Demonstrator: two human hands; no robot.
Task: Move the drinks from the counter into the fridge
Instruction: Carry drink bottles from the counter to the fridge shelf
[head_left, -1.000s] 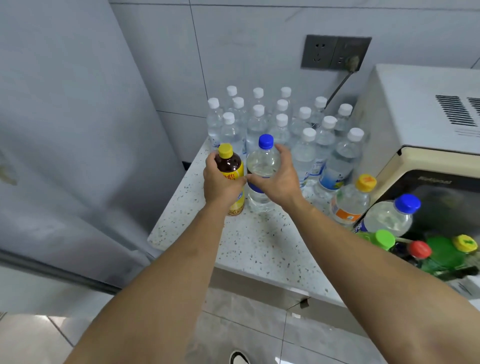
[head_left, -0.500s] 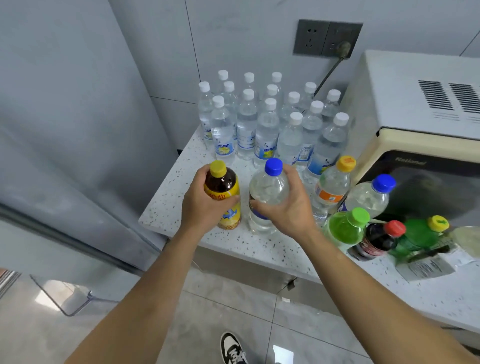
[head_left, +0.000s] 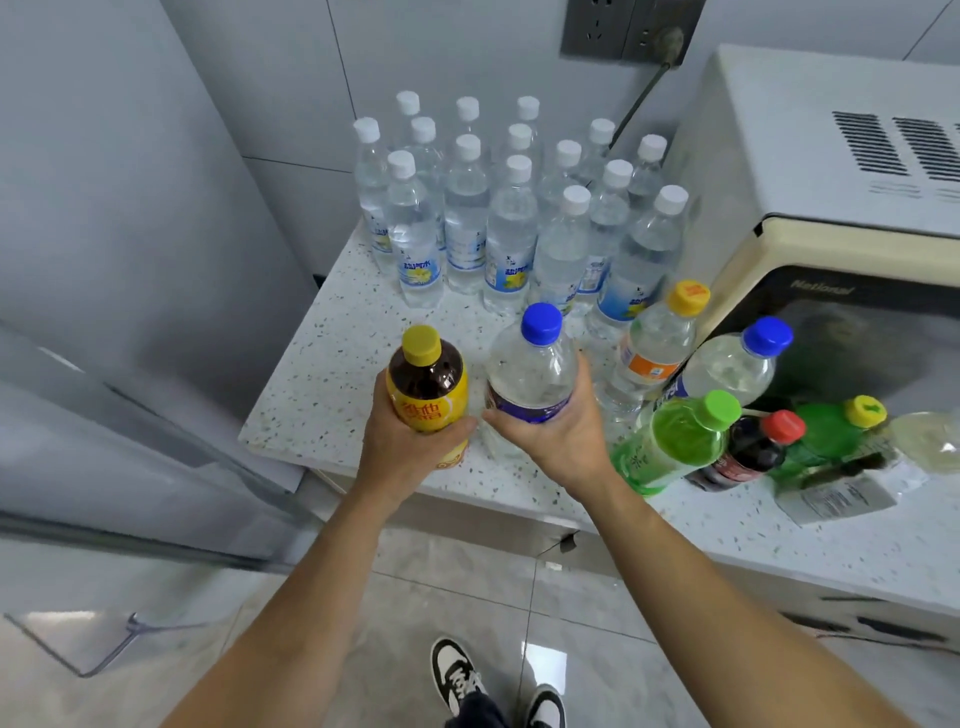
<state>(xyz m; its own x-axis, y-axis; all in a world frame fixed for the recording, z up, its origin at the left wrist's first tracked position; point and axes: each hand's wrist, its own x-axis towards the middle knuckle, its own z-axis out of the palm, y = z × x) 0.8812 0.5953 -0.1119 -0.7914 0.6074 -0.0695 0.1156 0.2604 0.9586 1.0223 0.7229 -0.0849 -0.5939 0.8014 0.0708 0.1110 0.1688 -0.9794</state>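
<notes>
Speckled desk edge: left hand grips upright tea bottle, right hand grips upright water bottle; fridge lies left, nearer left hand.

Both forearms are bare from the near edge of the view up to the wrists, with no sleeves, watch or bands showing. The left hand and right hand wear no gloves or rings. Low in the view, two black-and-white sneakers with white laces show under dark trouser cuffs.
</notes>
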